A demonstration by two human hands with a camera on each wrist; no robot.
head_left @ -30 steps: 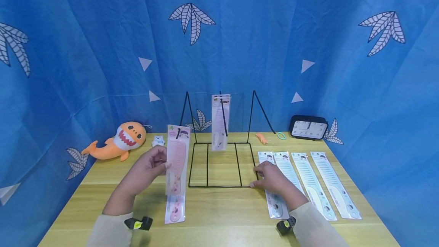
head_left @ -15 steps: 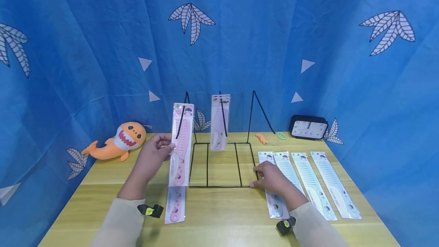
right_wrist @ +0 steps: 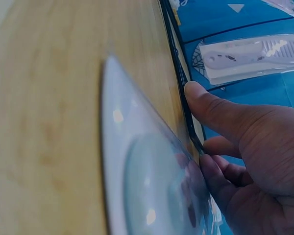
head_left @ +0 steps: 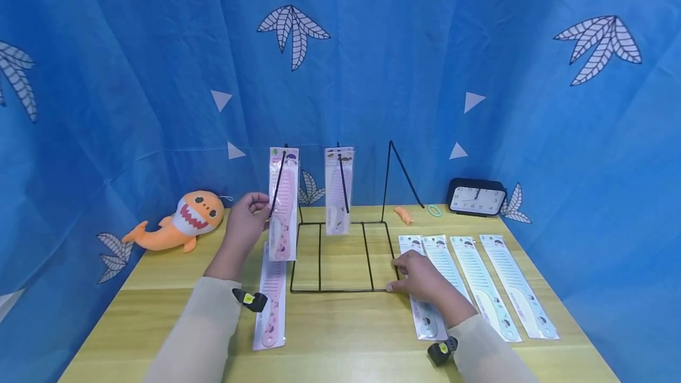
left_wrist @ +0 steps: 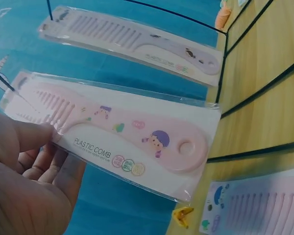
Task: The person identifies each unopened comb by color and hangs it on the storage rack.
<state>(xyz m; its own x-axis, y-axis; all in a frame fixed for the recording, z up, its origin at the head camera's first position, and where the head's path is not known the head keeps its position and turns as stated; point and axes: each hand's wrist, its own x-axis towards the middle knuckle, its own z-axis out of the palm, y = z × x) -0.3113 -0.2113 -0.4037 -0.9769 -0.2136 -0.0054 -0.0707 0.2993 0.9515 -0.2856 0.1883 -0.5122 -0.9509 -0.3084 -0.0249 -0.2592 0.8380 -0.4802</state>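
My left hand (head_left: 245,223) pinches the left edge of a packaged pink comb (head_left: 288,205), which hangs upright on the left hook (head_left: 277,185) of a black wire display rack (head_left: 340,291). In the left wrist view the thumb presses the wrapper of the pink comb (left_wrist: 137,129) near its teeth. My right hand (head_left: 420,276) holds the front right corner of the rack's base, thumb at the front bar and fingers at the side. Purple packaged combs (head_left: 336,217) hang on the middle hook. Another packaged pink comb (head_left: 271,312) lies on the table below the left hand.
Several packaged green combs (head_left: 484,294) lie in a row at the right, partly under the right arm. An orange shark plush (head_left: 183,220) is at the left, a black clock (head_left: 476,197) at the back right. A small orange figure (head_left: 403,215) and green ring (head_left: 434,210) lie nearby.
My left hand has raised the packaged pink comb and slid it up and back along the left hook, from the tip to near the top. My right hand stays on the rack corner.
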